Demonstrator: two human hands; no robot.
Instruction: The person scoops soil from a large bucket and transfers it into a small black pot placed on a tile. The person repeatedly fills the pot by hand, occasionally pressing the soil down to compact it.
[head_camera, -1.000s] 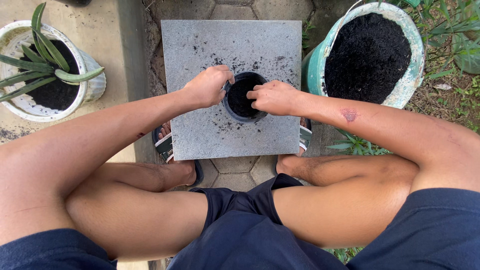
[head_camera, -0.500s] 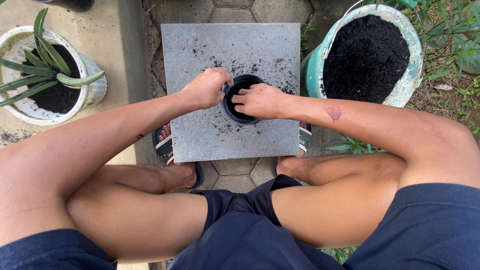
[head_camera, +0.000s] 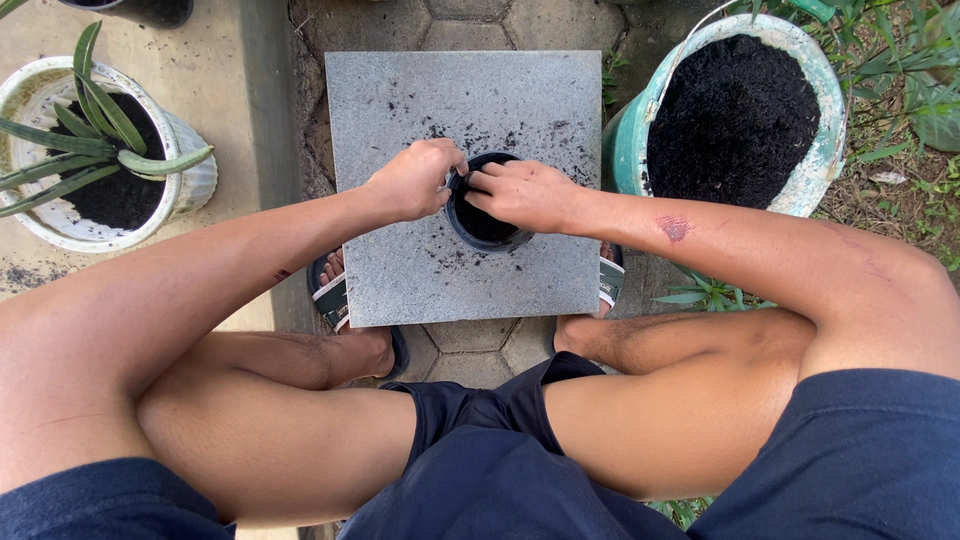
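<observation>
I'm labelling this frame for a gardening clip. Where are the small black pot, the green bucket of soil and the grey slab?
small black pot (head_camera: 487, 228), head view, soil inside it.
green bucket of soil (head_camera: 628, 140), head view, outer left wall.
grey slab (head_camera: 400, 90), head view, bare upper-left surface.

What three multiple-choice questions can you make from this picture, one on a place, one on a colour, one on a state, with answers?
1. Where does the small black pot stand?
A. On the grey slab
B. Inside the soil bucket
C. On the person's knee

2. What colour is the outside of the soil bucket?
A. Red
B. Teal green
C. Yellow

3. What is in the small black pot?
A. Clear water
B. Dark soil
C. White pebbles

Answers:
1 A: the pot sits on the slab, between the left hand and the right hand.
2 B: its wall is teal green under a pale rim.
3 B: dark soil shows inside it, below the right hand's fingers.
</observation>
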